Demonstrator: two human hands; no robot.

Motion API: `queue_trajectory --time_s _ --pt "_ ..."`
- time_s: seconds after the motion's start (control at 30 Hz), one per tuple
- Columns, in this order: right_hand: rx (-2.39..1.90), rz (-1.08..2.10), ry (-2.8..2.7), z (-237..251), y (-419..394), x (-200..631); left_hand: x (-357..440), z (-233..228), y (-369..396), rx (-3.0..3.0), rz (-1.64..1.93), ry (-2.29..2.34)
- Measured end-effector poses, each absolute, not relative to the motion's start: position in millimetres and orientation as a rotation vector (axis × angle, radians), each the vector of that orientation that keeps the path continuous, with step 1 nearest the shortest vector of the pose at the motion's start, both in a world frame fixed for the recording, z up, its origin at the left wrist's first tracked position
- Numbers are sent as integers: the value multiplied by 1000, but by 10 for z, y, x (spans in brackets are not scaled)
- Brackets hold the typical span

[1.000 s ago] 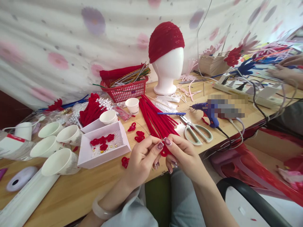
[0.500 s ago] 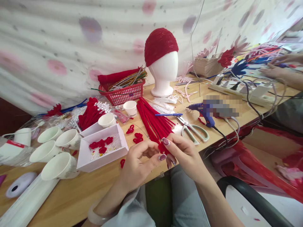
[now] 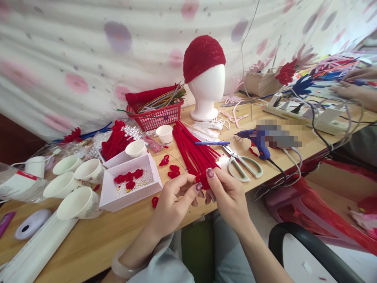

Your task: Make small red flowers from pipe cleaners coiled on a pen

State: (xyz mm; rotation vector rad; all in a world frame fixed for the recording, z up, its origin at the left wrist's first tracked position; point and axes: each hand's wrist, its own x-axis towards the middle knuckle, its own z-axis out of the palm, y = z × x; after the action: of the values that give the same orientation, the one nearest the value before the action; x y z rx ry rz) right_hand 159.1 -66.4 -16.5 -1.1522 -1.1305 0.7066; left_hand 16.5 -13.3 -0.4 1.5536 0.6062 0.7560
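Pinching a small red fuzzy piece point(image 3: 202, 182) between their fingertips, the person's left hand point(image 3: 172, 204) and right hand point(image 3: 231, 196) meet above the front edge of the wooden table point(image 3: 94, 243), just in front of a fan of red stems point(image 3: 191, 153). Beside the left hand, an open white box point(image 3: 129, 201) holds white beads point(image 3: 149, 177), a few gold ones and several red looped pieces point(image 3: 129, 181). Paper cups point(image 3: 79, 210) cluster left of it, their bottoms mostly hidden. Farther back, a red basket point(image 3: 160, 120) carries metallic stems point(image 3: 161, 100) and a red bundle point(image 3: 147, 95).
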Motion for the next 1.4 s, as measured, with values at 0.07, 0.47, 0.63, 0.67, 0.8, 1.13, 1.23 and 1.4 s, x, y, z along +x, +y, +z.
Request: queue_trajectory --time_s 0.07,0.47,0.63,0.67,0.8,1.13,1.23,1.4 --pt "-1150 827 -1124 -159 -676 1650 152 -1 -121 1552 748 599" --pt "-1208 1004 -1225 -149 -739 1746 166 12 -145 1572 691 610" --pt "-1189 920 -1359 -85 -735 1721 171 18 -150 1699 639 602" --pt "-1172 891 -1368 -80 -732 1704 173 18 -153 1718 639 596" --pt "-1145 796 -1265 -141 -728 1629 176 17 -166 1819 675 585" --pt "-958 1052 -1037 -165 -695 1598 210 -79 -180 1306 574 423" --pt "-991 1022 -1023 -165 -713 1578 166 -41 -172 1447 634 479" --pt "-1098 895 -1169 -160 -744 1659 91 81 -113 1755 753 635"
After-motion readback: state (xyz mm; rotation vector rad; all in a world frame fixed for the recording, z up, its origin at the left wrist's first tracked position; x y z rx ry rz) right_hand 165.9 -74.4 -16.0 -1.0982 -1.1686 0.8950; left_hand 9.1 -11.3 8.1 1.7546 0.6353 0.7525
